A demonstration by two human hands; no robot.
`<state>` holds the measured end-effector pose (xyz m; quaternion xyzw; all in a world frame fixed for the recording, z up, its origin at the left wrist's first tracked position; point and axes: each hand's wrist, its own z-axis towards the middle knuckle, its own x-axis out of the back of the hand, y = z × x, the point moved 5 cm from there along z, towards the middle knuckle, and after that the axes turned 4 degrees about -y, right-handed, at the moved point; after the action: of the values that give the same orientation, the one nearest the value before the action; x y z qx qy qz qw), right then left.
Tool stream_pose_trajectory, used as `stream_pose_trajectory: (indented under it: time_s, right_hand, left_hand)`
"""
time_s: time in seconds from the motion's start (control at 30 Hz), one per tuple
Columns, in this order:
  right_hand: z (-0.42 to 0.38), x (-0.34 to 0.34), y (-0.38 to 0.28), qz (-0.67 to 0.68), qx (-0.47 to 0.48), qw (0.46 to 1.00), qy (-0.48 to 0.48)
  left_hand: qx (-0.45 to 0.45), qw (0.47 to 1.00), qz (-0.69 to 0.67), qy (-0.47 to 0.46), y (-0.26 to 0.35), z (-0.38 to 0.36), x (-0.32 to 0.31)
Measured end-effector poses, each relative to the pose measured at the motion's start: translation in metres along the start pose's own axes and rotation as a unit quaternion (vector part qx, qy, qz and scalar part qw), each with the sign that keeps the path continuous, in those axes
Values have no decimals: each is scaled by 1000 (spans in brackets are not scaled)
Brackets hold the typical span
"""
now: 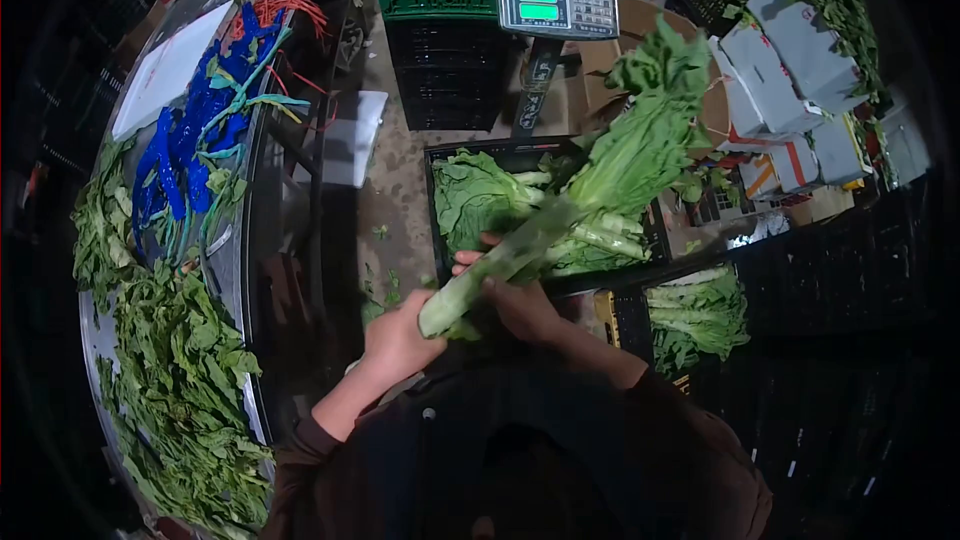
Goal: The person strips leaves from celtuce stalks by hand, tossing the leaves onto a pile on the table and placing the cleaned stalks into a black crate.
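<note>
A long celtuce (455,302), with a thick pale stem and a leafy green top, slants up and to the right in front of me. My left hand (398,338) is closed around the cut lower end. Further up the stem, my right hand (522,310) is wrapped around it, its fingertips showing on the far side. The middle of the stem is blurred. Behind it, more celtuce (478,195) lies in a black crate (436,240), partly covered by the held one. Below my left hand, a bit of green leaf shows.
On the left, a metal table (250,380) bears stripped leaves (175,380) and blue plastic strips (180,155). A scale display (558,0) stands ahead beside stacked crates (440,50). Boxes (775,80) stand at right, and more celtuce (698,315) lies in a lower crate.
</note>
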<state>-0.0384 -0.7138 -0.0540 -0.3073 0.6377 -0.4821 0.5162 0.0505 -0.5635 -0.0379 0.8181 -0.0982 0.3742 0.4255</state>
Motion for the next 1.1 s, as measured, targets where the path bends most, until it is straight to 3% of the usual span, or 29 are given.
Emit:
stream_pose_trajectory:
  time_s: [0.03,0.13,0.17,0.2,0.3,0.37,0.43,0.47,0.53,0.57,0.6,0.67,0.7,0.77,0.8,0.87,0.9,0.97,1.1]
  right_hand:
    - [4,11,-5,184,4,980,77]
    - [8,63,-36,170,-29,978,118]
    - [7,84,-44,164,-46,974,152]
    - [9,108,-55,82,-23,984,160]
    - [10,180,-69,-57,42,967,245]
    - [13,211,-86,-261,18,930,257]
    - [21,240,-80,-387,-54,900,194]
    - [19,239,-76,-384,-71,903,179]
    - [21,233,-76,-406,-36,903,133]
    - [22,278,-28,-382,-13,919,101]
    - [24,281,-19,-379,-15,921,93]
    - [28,279,-6,-588,-38,808,26]
    - [30,283,4,-586,-37,810,19]
    - [33,291,31,-682,-19,730,-32]
    - [32,300,44,-680,-17,732,-40]
    - [28,318,72,-749,-54,655,-89]
    - [24,324,83,-747,-51,656,-98]
    - [15,335,102,-788,-102,597,-116]
    - [5,335,118,-819,-66,549,-154]
  left_hand:
    - [9,1000,-1,-1,14,14,-6]
    - [10,995,-86,-44,43,49,-35]
    - [-60,991,-121,-23,52,59,-44]
    - [-130,979,-156,-2,60,65,-51]
    - [-123,960,-248,-36,53,82,-61]
    - [-59,945,-319,-27,22,87,-78]
    - [23,921,-388,-37,-2,79,-91]
    - [46,902,-429,-27,-8,76,-92]
    - [76,899,-430,-16,-17,67,-97]
    - [95,898,-430,-12,-24,63,-101]
    - [113,896,-428,-10,-29,59,-104]
    - [129,882,-454,4,-35,54,-109]
    - [137,868,-478,15,-37,51,-110]
    - [150,866,-476,26,-35,48,-110]
    - [159,865,-475,31,-34,45,-110]
    - [173,855,-487,40,-31,41,-109]
    - [180,847,-498,43,-31,38,-109]
    - [185,840,-506,62,-33,33,-113]
    - [187,829,-522,73,-39,31,-125]
